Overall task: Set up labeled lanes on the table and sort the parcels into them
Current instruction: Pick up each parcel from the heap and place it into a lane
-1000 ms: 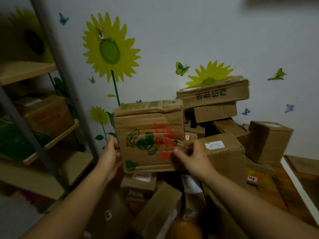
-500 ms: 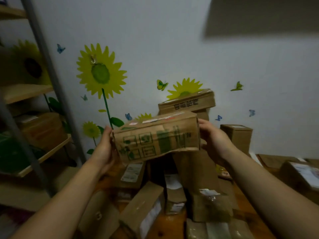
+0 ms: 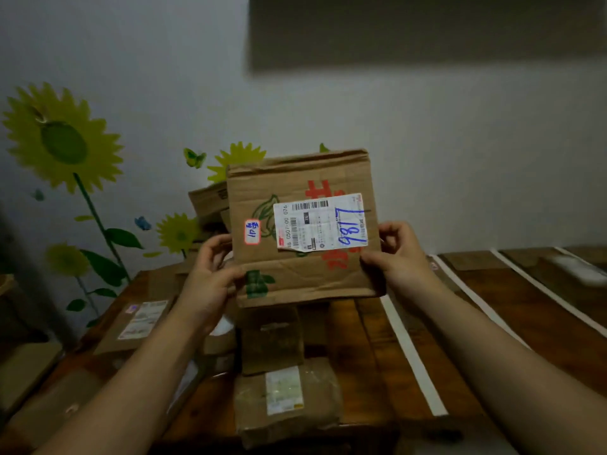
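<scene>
I hold a brown cardboard parcel (image 3: 305, 277) upright above the wooden table (image 3: 368, 349), its labelled face toward me. A white shipping label (image 3: 320, 224) carries blue handwriting reading 9817, and a small red-edged sticker (image 3: 252, 232) sits to its left. My left hand (image 3: 210, 277) grips the parcel's lower left edge, thumb on the front. My right hand (image 3: 397, 254) grips its right edge. White tape strips (image 3: 410, 353) run across the table to the right, marking lanes.
Several more cardboard parcels lie on the table below and left of the held one, such as a labelled flat one (image 3: 285, 399) and another (image 3: 138, 323). A stack of boxes (image 3: 210, 201) stands behind. The wall has sunflower stickers (image 3: 62, 142).
I have turned the parcel so its labelled face shows toward me and carried it rightward. My view has swung right, off the shelf and onto the taped lanes.
</scene>
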`<state>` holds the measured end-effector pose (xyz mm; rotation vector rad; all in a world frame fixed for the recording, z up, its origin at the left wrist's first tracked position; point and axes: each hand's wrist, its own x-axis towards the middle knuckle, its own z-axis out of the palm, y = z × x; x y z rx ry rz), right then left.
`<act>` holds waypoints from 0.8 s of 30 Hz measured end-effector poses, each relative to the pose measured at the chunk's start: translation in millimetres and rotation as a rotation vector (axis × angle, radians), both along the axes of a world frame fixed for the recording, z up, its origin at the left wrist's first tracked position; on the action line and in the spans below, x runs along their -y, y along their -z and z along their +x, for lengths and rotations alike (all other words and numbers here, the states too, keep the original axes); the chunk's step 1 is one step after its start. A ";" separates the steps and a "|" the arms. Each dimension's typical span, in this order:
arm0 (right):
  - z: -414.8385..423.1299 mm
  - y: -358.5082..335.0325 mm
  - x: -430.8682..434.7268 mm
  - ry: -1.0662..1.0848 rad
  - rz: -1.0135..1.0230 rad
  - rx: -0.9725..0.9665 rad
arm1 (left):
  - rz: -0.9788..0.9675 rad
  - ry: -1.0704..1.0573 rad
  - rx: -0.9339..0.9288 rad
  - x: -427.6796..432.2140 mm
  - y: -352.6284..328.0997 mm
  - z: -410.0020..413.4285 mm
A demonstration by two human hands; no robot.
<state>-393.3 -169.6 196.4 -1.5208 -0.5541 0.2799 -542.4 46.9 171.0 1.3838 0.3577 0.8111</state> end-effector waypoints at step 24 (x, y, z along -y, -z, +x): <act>70.2 69.5 288.9 0.586 -0.165 -0.231 | 0.146 0.249 -0.324 209.9 21.5 191.5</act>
